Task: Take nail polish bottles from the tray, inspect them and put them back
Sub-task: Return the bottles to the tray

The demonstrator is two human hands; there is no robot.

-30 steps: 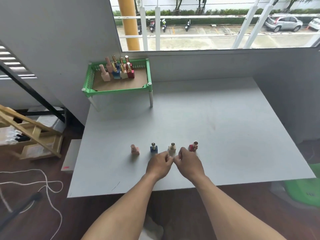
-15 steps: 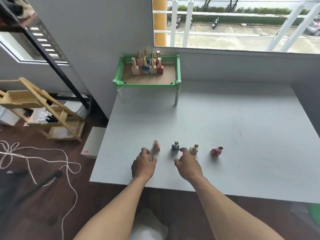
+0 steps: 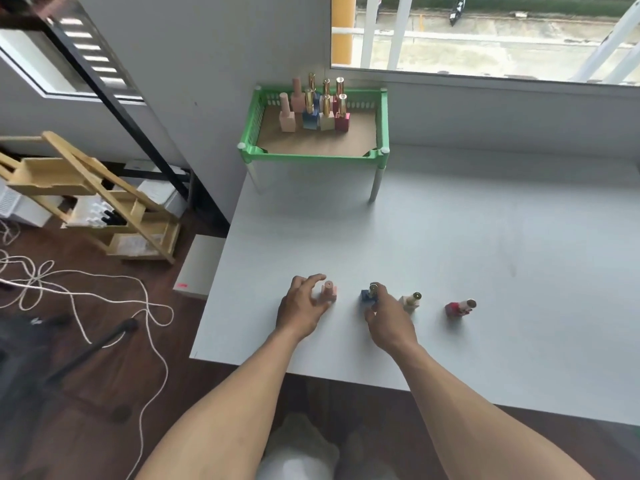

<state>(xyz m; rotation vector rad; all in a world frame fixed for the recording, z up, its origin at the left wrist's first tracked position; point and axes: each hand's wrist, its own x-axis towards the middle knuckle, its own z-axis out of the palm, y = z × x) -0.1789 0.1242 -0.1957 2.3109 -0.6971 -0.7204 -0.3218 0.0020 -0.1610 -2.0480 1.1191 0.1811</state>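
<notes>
Left hand [image 3: 299,308] open, empty, pink bottle [image 3: 329,293] at its fingertips; right hand [image 3: 389,320] pinches blue bottle [image 3: 366,295]. Grip bodies low, lift upright.

Wood rack [image 3: 52,174] & cord [image 3: 165,367], floor

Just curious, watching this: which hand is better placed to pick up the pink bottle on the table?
Left. The left hand is open right beside the pink bottle, while the right hand grips the blue bottle.
</notes>
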